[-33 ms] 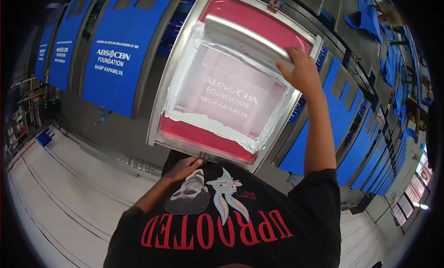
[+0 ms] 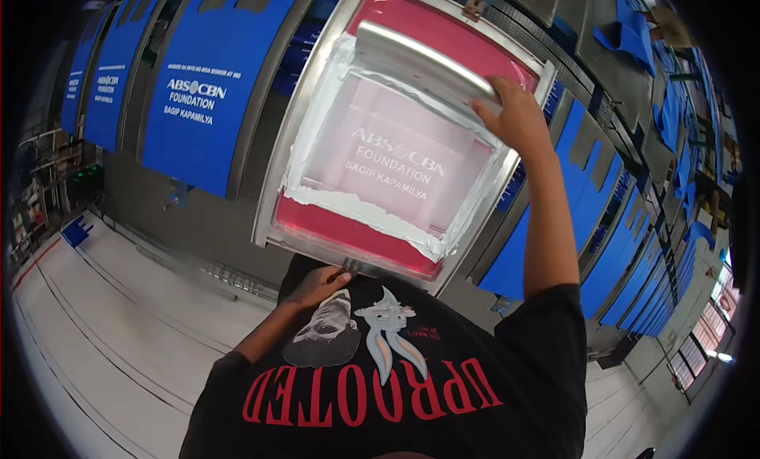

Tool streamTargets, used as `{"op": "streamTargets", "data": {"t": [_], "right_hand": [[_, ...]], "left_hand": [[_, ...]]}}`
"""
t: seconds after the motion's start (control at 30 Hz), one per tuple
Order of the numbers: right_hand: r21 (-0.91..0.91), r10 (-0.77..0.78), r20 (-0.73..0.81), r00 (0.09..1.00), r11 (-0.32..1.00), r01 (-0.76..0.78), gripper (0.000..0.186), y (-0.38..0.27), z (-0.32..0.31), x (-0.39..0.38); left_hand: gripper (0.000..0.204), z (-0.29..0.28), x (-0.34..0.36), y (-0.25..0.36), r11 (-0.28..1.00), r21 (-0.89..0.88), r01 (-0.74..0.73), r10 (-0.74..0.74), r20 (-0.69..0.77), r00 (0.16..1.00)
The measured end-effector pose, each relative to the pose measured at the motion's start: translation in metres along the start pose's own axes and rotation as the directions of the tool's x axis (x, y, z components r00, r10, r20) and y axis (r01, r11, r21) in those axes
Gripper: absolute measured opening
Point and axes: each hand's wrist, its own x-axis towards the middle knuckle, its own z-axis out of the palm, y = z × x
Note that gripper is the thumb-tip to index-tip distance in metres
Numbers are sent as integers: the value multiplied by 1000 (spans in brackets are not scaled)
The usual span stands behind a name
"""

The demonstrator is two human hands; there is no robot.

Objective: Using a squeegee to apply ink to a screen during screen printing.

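Squeegee (image 2: 427,57) stood across the screen (image 2: 340,229) toward its far end, right hand (image 2: 514,120) bent round the right tip, fingers and thumb closed, left hand (image 2: 321,285) curled at the near edge, hold unclear, and level, even pressure looked key!

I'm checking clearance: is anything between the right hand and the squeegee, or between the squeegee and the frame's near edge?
Nothing visible separates the right hand from the squeegee it grips. Toward the frame's near edge, only a ridge of white paste crosses the screen.
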Motion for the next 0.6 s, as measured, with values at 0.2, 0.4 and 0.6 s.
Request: {"op": "streamTargets", "data": {"t": [0.2,0.4,0.6], "right_hand": [[123,73,339,938,985,-122,37,-6,-8,34],[-37,55,159,986,998,-49,28,-40,10,-19],[-165,143,321,936,982,-94,37,-135,58,-167]], "left_hand": [[40,-1,-11,5,994,104,-42,51,-87,995],[42,4,-24,17,970,147,-191,215,-163,963],[50,3,-4,-1,944,245,-223,257,-116,959]]}}
